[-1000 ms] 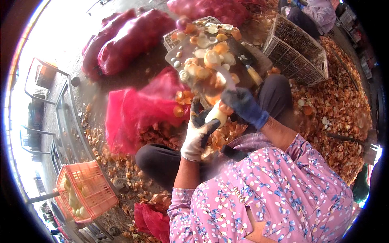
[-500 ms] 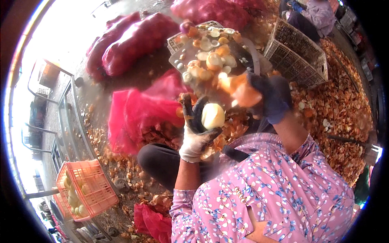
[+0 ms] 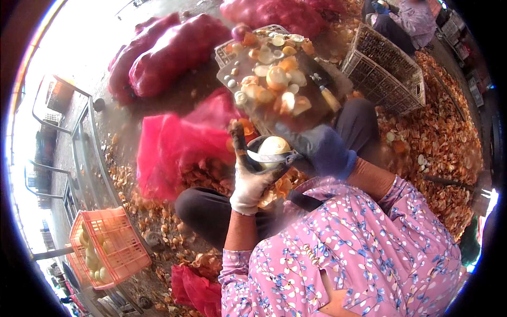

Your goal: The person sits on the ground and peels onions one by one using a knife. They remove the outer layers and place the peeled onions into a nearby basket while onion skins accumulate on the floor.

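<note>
A pale, peeled onion [image 3: 274, 145] rests in my left hand [image 3: 254, 177], which wears a white glove with dark fingers and curls round it. My right hand [image 3: 327, 150], in a blue-grey glove, grips a knife, its handle hidden by the fingers. The knife's curved blade [image 3: 270, 157] lies across the near side of the onion. Just beyond both hands, a board [image 3: 253, 108] bears onion skins, cut ends and several onion pieces [image 3: 277, 77]. A second knife with a light handle [image 3: 330, 99] lies at the board's right side.
A pink mesh bag [image 3: 169, 153] lies left of my hands, with full red onion sacks [image 3: 177, 55] behind it. An open plastic crate [image 3: 383, 79] stands right of the board. An orange crate of onions [image 3: 113, 245] is at lower left. Skins [image 3: 438, 148] cover the floor; another person [image 3: 409, 26] sits beyond.
My right hand has come from beside the board leftward and nearer, bringing the blade against the onion. The blurred orange skin near that hand is gone. My left hand keeps the onion.
</note>
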A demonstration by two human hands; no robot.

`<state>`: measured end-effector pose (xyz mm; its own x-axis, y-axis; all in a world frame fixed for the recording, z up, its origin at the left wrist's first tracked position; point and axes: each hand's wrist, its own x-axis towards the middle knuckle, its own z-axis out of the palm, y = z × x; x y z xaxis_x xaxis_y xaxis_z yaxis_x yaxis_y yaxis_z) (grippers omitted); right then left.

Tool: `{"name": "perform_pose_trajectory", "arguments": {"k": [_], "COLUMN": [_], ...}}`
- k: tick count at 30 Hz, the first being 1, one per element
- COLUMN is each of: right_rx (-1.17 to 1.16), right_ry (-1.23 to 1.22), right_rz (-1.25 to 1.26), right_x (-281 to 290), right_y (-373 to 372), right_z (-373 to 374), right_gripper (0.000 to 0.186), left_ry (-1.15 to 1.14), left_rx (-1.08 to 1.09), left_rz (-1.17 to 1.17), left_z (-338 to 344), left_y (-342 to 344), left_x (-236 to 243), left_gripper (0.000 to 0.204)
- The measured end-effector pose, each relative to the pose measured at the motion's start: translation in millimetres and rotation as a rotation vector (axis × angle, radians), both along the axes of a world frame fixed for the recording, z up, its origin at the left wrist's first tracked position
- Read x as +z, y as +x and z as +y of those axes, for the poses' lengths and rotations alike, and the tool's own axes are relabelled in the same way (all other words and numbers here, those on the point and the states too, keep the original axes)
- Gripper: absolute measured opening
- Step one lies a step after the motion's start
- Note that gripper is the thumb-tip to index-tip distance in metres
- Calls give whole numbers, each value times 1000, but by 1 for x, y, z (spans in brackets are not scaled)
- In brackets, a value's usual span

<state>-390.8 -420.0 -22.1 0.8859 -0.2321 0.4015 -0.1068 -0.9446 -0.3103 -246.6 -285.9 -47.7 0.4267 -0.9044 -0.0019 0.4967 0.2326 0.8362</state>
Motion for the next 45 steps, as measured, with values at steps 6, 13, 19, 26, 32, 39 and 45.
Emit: {"name": "perform_pose_trajectory", "arguments": {"k": [6,13,19,26,32,39,45], "right_rx": [-30,-34,-7,-257,-55,52,-107], "right_ry": [-36,25,98,305,670,620,765], "right_rz": [53,129,94,9,35,108,154], "right_x": [1,-11,-5,-72,-77,-96,-57], "right_y": [4,-11,-3,-33,-19,-16,-13], "right_z": [3,-14,-10,-47,-29,-15,-8], "right_gripper": [63,58,53,29,39,39,41], "left_ry": [68,8,-1,-80,-204,-205,-346], "left_rx": [7,-49,-128,-79,-99,270,907], "left_rz": [-36,75,121,96,673,695,457], "left_z": [1,1,0,0,2,38,186], "left_y": [2,4,0,2,13,59,200], "left_x": [-6,-8,-16,-4,-17,-16,15], "left_gripper": [115,120,125,115,77,58,53]}}
